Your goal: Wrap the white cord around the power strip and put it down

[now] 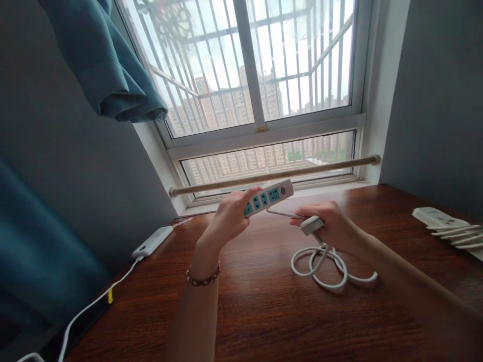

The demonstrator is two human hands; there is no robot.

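My left hand (234, 213) grips one end of a white power strip (269, 197) with blue-green sockets, held tilted above the table with its far end up to the right. Part of the strip is hidden under my fingers. To the right, my right hand (332, 221) is closed around the white cord, beside a white plug (311, 225) that shows at the front of the fingers. From there the white cord (328, 286) hangs in loose loops over the wooden table (260, 311). A thin stretch of cord runs between the strip and my right hand.
A white power bank (153, 242) with a white cable (98, 299) lies at the table's left edge. Another white power strip (439, 217) with bundled cord sits at the far right. Behind are a horizontal rail (275, 176), a barred window and a blue curtain (113, 75).
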